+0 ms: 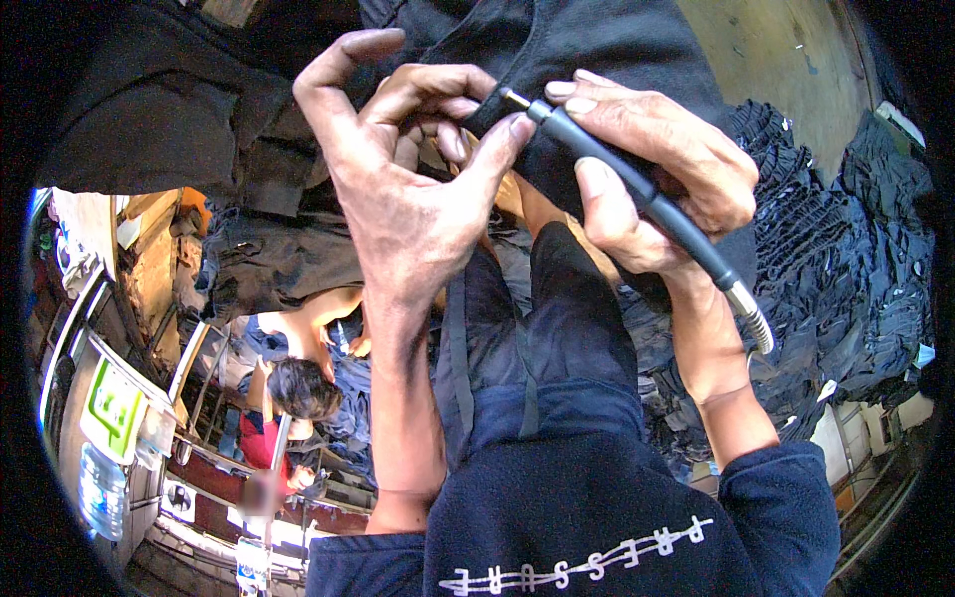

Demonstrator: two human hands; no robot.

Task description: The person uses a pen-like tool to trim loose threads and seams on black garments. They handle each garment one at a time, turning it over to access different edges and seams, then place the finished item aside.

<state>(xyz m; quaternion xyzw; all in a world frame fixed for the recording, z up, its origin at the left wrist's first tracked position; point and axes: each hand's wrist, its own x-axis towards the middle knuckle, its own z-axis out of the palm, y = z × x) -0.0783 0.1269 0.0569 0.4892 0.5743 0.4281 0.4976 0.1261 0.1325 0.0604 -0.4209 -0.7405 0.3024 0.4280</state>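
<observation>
My right hand (662, 159) is closed round a black pen-shaped handpiece (642, 184) with a slim metal tip and a metal spring at its cable end. The tip points up and left, at the edge of a dark denim garment (597, 50). That edge is pinched between the thumb and fingers of my left hand (408, 179), close to the tip. Whether the tip touches the cloth, I cannot tell. A seam runs through the garment above my fingers, and its lower part hangs behind both hands.
Crumpled dark garments (846, 259) are heaped on the right, beside a greenish-brown surface (776, 60). More dark cloth (149, 139) lies at the upper left. Another person (303, 388) is at the lower left, near a large clear water bottle (101, 493).
</observation>
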